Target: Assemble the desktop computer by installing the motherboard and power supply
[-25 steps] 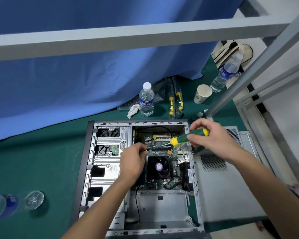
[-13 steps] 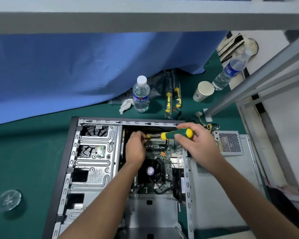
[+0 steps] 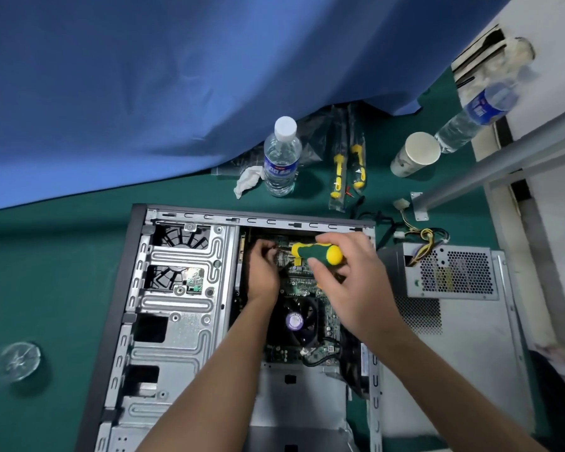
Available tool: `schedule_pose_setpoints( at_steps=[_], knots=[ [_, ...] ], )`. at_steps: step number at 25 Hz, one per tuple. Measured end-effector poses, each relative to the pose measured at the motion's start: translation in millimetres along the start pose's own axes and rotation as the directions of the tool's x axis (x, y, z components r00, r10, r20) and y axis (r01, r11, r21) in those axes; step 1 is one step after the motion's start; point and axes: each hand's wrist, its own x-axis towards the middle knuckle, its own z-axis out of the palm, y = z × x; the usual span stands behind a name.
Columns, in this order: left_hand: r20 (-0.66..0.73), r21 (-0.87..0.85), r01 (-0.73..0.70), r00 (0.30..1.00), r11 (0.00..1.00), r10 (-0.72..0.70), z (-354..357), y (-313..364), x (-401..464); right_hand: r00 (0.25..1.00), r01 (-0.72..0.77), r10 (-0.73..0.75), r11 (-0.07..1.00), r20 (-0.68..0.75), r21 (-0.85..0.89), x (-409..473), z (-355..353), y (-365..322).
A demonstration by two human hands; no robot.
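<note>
An open computer case (image 3: 180, 308) lies on its side on the green mat. The motherboard (image 3: 302, 285) sits inside it, with a black CPU fan (image 3: 299, 321) below my hands. My right hand (image 3: 346, 272) grips a green and yellow screwdriver (image 3: 317, 252) that points left over the board's far end. My left hand (image 3: 263, 269) has its fingers curled at the screwdriver's tip; what it pinches is hidden. The grey power supply (image 3: 454, 272) lies outside the case to the right, on the detached side panel (image 3: 463, 353), with its coloured wires (image 3: 421, 236) trailing.
A water bottle (image 3: 281, 158) and crumpled tissue (image 3: 247, 181) stand behind the case. Packaged screwdrivers (image 3: 348, 168), a paper cup (image 3: 415, 154) and a second bottle (image 3: 477, 115) lie at the back right. A grey frame post (image 3: 490, 158) crosses there. A blue curtain (image 3: 177, 76) hangs behind. A clear bottle (image 3: 17, 360) lies left.
The view has tilted down and closer. The screwdriver has swung so its butt faces the camera more, and both hands have shifted toward the board's far end.
</note>
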Motion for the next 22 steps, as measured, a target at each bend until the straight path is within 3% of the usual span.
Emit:
schedule_pose_setpoints(
  at_steps=[6, 10, 14, 17, 19, 22],
  knots=[
    [-0.085, 0.024, 0.171, 0.982, 0.985, -0.168, 11, 0, 17, 0.988, 0.150, -0.151, 0.981, 0.000, -0.126, 3, 15, -6],
    [-0.092, 0.048, 0.190, 0.978, 0.981, -0.185, 13, -2, 23, 0.982, 0.189, -0.188, 0.970, 0.023, -0.156, 5, 22, -7],
    [-0.056, -0.035, 0.104, 0.993, 0.994, -0.106, 11, -5, 19, 0.969, 0.248, -0.240, 0.948, 0.064, -0.199, 7, 26, -7],
    [-0.040, -0.026, 0.168, 0.985, 0.985, -0.169, 12, -4, 22, 0.950, 0.309, -0.289, 0.918, 0.115, -0.247, 8, 27, -7],
    [0.029, 0.036, 0.176, 0.984, 0.984, -0.177, 13, -3, 18, 0.940, 0.338, -0.305, 0.896, 0.155, -0.288, 9, 27, -8],
    [-0.034, 0.142, 0.138, 0.990, 0.980, -0.135, 9, -3, 15, 0.940, 0.341, -0.311, 0.884, 0.143, -0.319, 16, 24, -12]
  ],
)
